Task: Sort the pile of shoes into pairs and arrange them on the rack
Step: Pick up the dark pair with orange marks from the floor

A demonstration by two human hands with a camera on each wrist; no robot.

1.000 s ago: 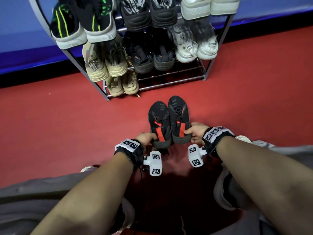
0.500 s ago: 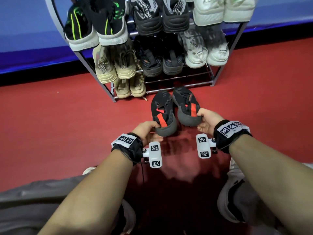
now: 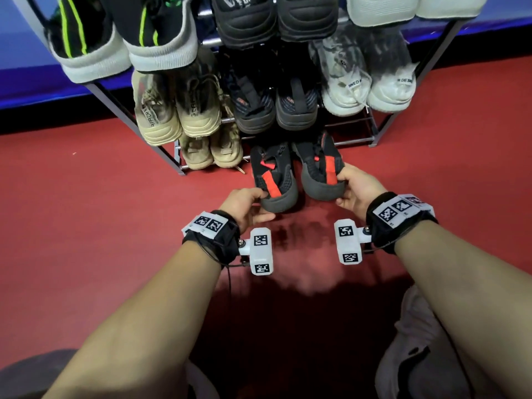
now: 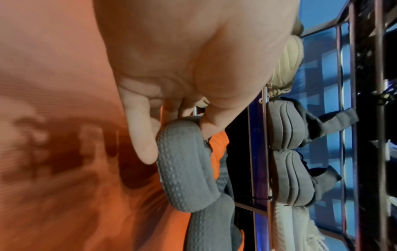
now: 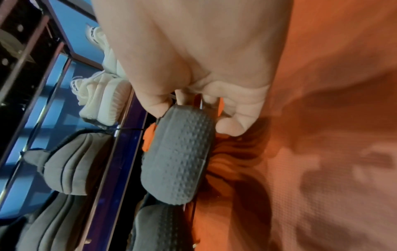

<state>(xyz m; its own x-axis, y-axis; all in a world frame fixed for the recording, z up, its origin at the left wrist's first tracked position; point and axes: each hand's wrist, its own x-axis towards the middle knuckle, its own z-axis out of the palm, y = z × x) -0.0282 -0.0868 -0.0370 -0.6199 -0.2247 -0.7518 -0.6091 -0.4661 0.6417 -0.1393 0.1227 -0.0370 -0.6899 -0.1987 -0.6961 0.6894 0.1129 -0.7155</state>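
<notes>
Two black knit shoes with red stripes and grey soles are held side by side, toes toward the bottom shelf of the metal shoe rack. My left hand grips the heel of the left shoe, whose studded grey sole fills the left wrist view. My right hand grips the heel of the right shoe, sole toward the right wrist camera. The right shoe's toe reaches in over the rack's lowest rails; the left shoe is slightly nearer me.
The rack holds paired shoes: black with green stripes, dark grey, white, beige, black strapped, grey-white, and small tan ones at the bottom left. Red floor lies around; my knees frame the foreground.
Both hands lifted the black and red shoes off the floor and carried them forward to the rack's bottom shelf. The view has closed in on the rack.
</notes>
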